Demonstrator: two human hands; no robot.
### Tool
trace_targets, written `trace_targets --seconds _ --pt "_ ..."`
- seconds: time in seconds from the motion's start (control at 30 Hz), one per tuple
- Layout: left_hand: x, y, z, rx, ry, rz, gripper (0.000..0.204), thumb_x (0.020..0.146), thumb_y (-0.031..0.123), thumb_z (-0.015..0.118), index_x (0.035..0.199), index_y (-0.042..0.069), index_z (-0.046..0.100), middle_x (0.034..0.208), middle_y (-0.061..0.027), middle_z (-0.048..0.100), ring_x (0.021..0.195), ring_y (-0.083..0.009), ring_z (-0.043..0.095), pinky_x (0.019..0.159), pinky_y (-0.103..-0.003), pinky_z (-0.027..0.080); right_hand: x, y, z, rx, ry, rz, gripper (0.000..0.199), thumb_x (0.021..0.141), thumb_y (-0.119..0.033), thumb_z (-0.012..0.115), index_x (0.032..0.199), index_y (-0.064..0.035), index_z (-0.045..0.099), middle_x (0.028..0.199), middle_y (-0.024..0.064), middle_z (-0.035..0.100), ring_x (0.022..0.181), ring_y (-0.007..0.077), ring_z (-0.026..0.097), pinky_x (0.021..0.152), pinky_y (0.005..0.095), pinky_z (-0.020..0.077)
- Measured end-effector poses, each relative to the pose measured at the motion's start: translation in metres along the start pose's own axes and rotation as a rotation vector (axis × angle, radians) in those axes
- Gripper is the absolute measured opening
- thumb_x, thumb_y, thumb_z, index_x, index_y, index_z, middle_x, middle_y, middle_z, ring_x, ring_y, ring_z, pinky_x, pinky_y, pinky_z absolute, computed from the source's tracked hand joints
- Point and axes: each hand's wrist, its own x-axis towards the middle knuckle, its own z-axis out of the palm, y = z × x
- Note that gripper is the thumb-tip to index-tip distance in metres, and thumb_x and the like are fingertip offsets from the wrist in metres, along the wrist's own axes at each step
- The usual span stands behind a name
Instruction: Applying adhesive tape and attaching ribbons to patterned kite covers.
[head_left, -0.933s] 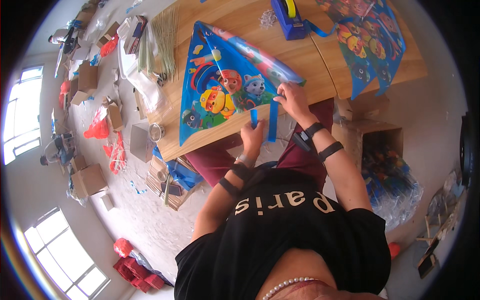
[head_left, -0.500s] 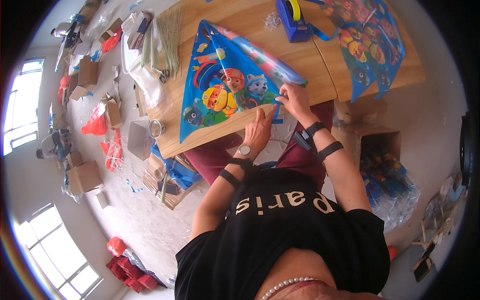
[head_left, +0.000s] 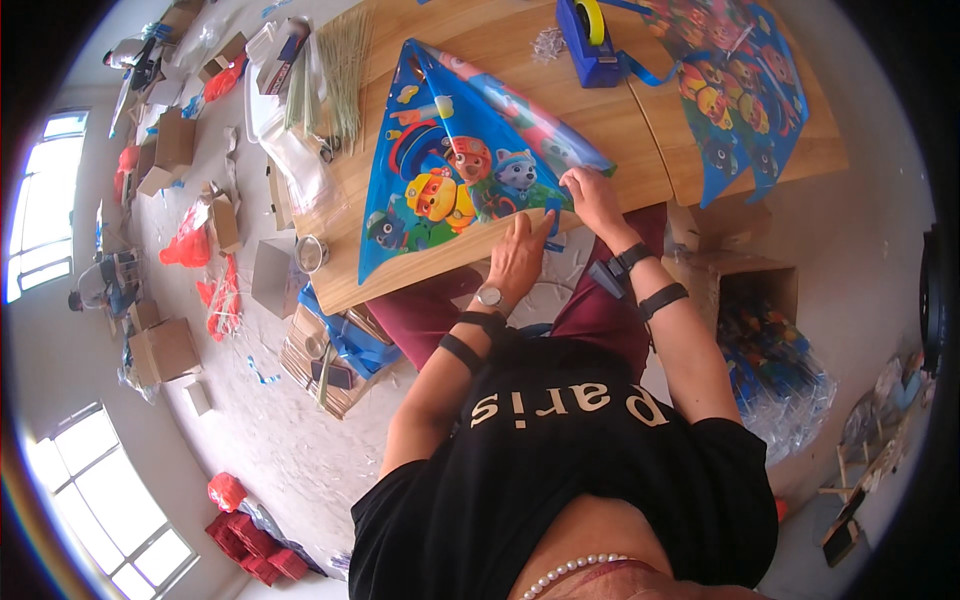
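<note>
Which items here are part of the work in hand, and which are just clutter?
In hand: cartoon kite, left hand flat on its lower edge, right hand at its corner.

Lying about: blue tape dispenser, second kite, bundle of thin sticks, cardboard boxes.

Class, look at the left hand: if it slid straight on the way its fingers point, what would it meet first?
Probably the right hand, which lies just ahead of the left hand on the blue kite.
</note>
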Motion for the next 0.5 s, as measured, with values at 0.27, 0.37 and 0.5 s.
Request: trace_targets --seconds 0.27,0.37,0.5 --pt "0.001 -0.005 -0.001 -0.014 -0.009 0.028 0.065 0.084 -0.003 0.057 0.145 0.017 0.054 0.101 -0.014 0.049 0.09 -0.0321 0.061 0.068 -0.044 0.054 -0.001 -0.002 -0.004 0.009 -0.01 -0.005 0.01 0.094 -0.013 0.065 0.091 -0.0038 0.065 0.082 0.013 0.067 0.084 0.0332 0.064 0.077 0.043 0.0497" --pt "0.0 -0.007 -0.002 -0.018 -0.02 0.026 0.065 0.084 -0.003 0.057 0.146 0.018 0.054 0.101 -0.014 0.049 0.09 -0.0322 0.061 0.068 -0.044 0.055 -0.001 -0.008 -0.007 0.012 -0.046 0.014 0.011 0.086 -0.009 0.073 0.09 -0.0051 0.063 0.076 0.0099 0.063 0.078 0.0291 0.062 0.073 0.0411 0.049" --pt "0.001 -0.007 -0.004 -0.037 -0.025 0.034 0.066 0.084 -0.003 0.057 0.146 0.019 0.053 0.102 -0.0141 0.049 0.09 -0.0326 0.062 0.069 -0.044 0.055 -0.001 -0.01 -0.007 0.007 -0.023 -0.001 0.015 0.082 -0.007 0.076 0.09 -0.0056 0.063 0.073 0.0078 0.06 0.074 0.0264 0.06 0.071 0.0397 0.0482"
